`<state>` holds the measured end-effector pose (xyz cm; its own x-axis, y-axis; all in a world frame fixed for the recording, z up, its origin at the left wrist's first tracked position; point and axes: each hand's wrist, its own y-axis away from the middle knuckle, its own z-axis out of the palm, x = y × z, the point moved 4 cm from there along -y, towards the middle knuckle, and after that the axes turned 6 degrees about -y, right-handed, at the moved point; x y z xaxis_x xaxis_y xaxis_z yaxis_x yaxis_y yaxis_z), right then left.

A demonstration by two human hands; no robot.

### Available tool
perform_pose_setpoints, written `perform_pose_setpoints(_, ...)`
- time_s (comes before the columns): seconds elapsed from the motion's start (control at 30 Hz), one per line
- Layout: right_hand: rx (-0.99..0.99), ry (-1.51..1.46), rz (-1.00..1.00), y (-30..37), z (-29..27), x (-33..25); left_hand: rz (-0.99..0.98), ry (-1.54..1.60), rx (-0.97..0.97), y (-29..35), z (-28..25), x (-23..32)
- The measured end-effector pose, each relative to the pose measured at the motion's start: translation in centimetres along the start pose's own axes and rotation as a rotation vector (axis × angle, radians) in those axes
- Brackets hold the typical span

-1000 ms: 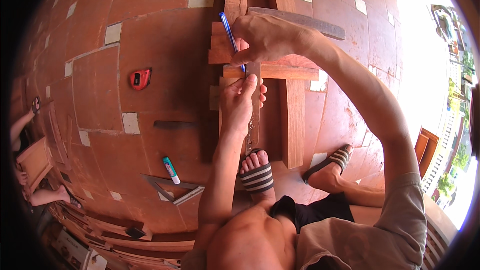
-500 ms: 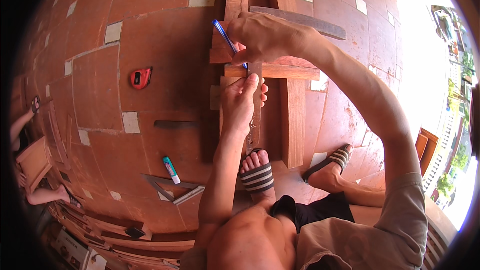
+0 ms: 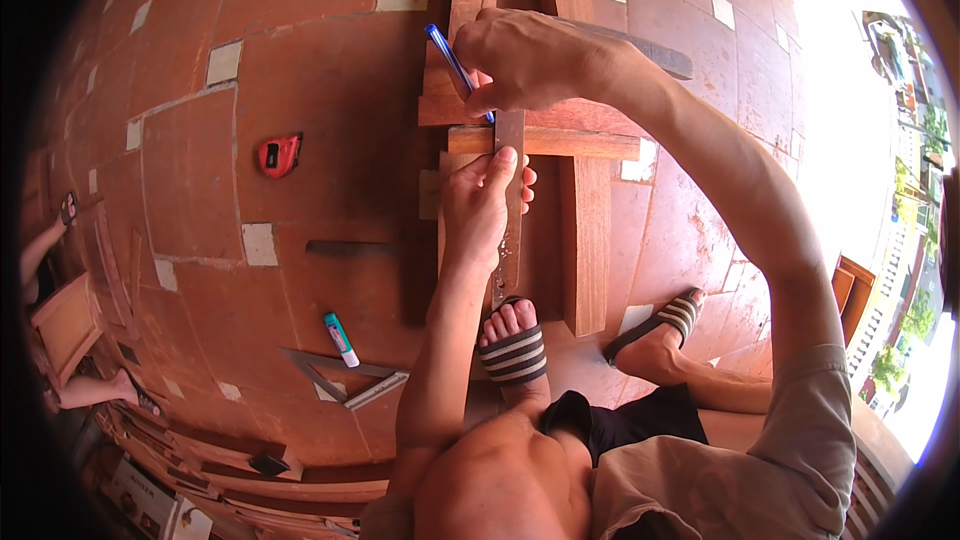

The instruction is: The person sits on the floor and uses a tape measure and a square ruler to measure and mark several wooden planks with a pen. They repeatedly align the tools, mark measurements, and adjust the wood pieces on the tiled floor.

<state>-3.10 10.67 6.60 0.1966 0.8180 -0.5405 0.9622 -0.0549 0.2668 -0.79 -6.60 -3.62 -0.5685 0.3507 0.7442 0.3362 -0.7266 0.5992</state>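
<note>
My left hand [image 3: 476, 205] is closed round a flat, worn brown strip [image 3: 509, 240], thumb on top and fingertips curled over its right edge. The strip lies lengthwise across a short reddish wooden bar [image 3: 580, 144]. In my right hand [image 3: 530, 62] is a blue pen [image 3: 446, 55], tilted, its lower end down beside the strip's left edge near its far end. The pen's tip is too small to make out clearly. Beneath my hands, more wooden pieces lie crosswise, among them a long upright-running beam [image 3: 588, 250]. A dark curved slat [image 3: 655, 55] is partly hidden behind my right forearm.
On the tiled floor to the left lie a red tape measure [image 3: 280, 155], a dark thin blade-like piece [image 3: 350, 248], a teal-and-white marker-like tube [image 3: 341, 339] and a metal set square [image 3: 350, 385]. Wooden parts [image 3: 270, 480] are stacked lower left. Another person's legs [image 3: 100, 392] show at far left.
My right hand has shifted slightly farther away, and the pen's lower end has slid a little up along the strip's edge. My left hand and the strip stay in place.
</note>
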Motion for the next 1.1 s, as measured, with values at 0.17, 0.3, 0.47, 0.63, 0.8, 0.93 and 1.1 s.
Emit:
perform_pose_setpoints(0.17, -0.073, -0.107, 0.074, -0.1, 0.2, -0.3, -0.001, -0.012, 0.015, 0.0, -0.2, -0.1)
perform_pose_setpoints(0.3, 0.022, 0.047, 0.112, -1.0, -2.1, 1.0, 0.004, 0.009, 0.007, -0.1, -0.1, -0.1)
perform_pose_setpoints(0.47, -0.071, -0.014, 0.134, -2.0, -1.8, 1.9, -0.007, -0.009, 0.010, 0.0, -0.2, 0.0)
perform_pose_setpoints(0.63, 0.095, 0.110, 0.133, -2.5, -3.6, 3.5, -0.008, -0.001, 0.004, 0.0, 0.0, -0.1)
perform_pose_setpoints(0.8, -0.014, 0.046, 0.143, -3.2, -3.5, 2.6, -0.003, -0.005, 0.018, -0.1, -0.4, -0.3)
perform_pose_setpoints(0.93, 0.024, 0.121, 0.148, -4.2, -4.5, 5.5, -0.020, 0.000, 0.010, 0.1, 0.3, 0.1)
perform_pose_setpoints(1.1, -0.042, 0.107, 0.267, -3.5, -6.3, 2.6, -0.026, 0.002, 0.034, 0.1, -0.3, 0.0)
